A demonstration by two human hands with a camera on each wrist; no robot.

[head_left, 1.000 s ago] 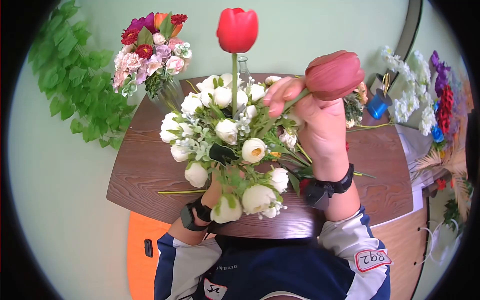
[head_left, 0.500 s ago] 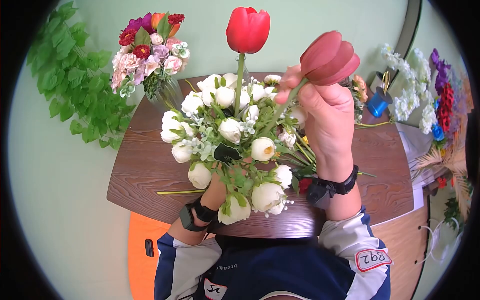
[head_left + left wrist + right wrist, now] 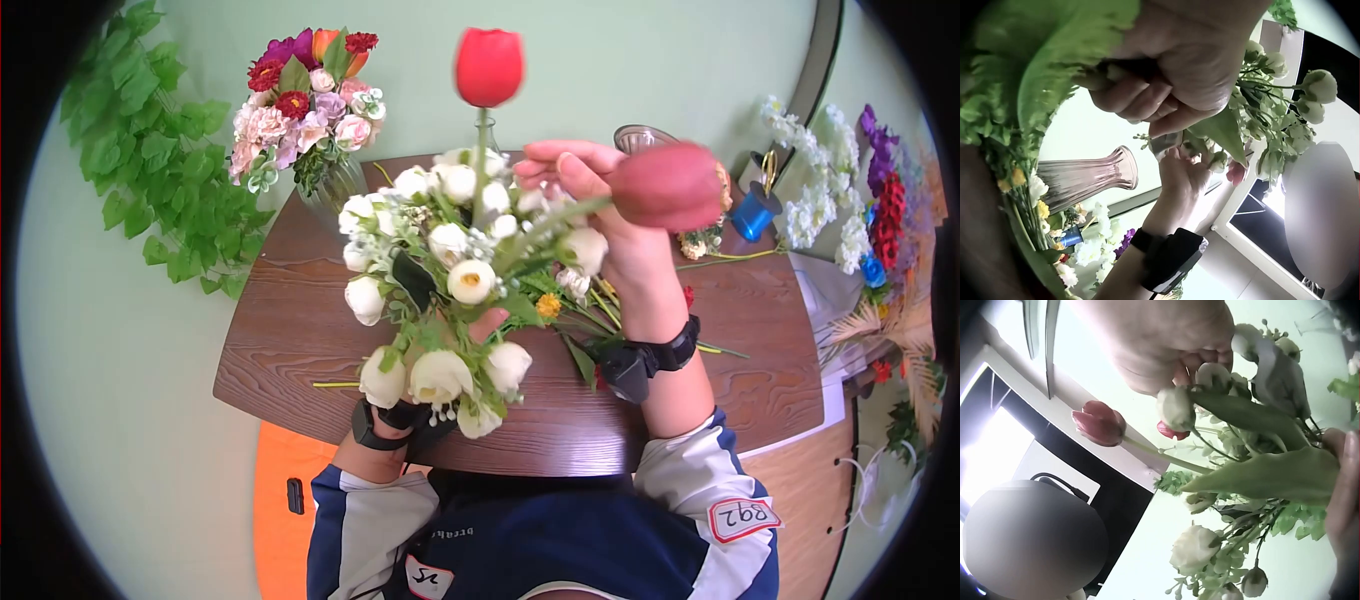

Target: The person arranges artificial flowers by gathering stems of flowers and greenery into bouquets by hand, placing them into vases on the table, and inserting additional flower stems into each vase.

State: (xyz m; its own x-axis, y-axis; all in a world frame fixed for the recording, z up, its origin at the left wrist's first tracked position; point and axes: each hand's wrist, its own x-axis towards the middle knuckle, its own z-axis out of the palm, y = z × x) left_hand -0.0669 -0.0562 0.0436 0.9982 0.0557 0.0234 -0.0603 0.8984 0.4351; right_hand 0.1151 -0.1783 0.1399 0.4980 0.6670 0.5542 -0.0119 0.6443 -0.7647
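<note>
A round bouquet of white roses point(image 3: 470, 282) fills the middle of the head view, with a bright red tulip point(image 3: 489, 68) upright above it and a dusky pink tulip point(image 3: 668, 186) leaning right. Mostly hidden under the blooms, my left hand point(image 3: 488, 325) has its fingers curled round the stems, as the left wrist view shows of this hand point(image 3: 1172, 69). My right hand point(image 3: 615, 205) is at the bouquet's far right side, behind the pink tulip, fingers extended leftward. In the right wrist view, my right hand point(image 3: 1166, 344) is beside a white rose point(image 3: 1176, 409); fingertips are partly hidden.
A mixed bouquet point(image 3: 310, 115) stands in a glass vase at the back left, near hanging green leaves point(image 3: 140, 150). Loose stems and small flowers lie right of centre on the wooden table point(image 3: 290, 330). At the back right are a blue ribbon spool point(image 3: 757, 212) and a glass vase point(image 3: 640, 138).
The bouquet has tilted and turned, its lower roses shifting left. My right hand first rose slightly, then lowered and moved left, its fingers now extended. The pink tulip has dropped from its raised position.
</note>
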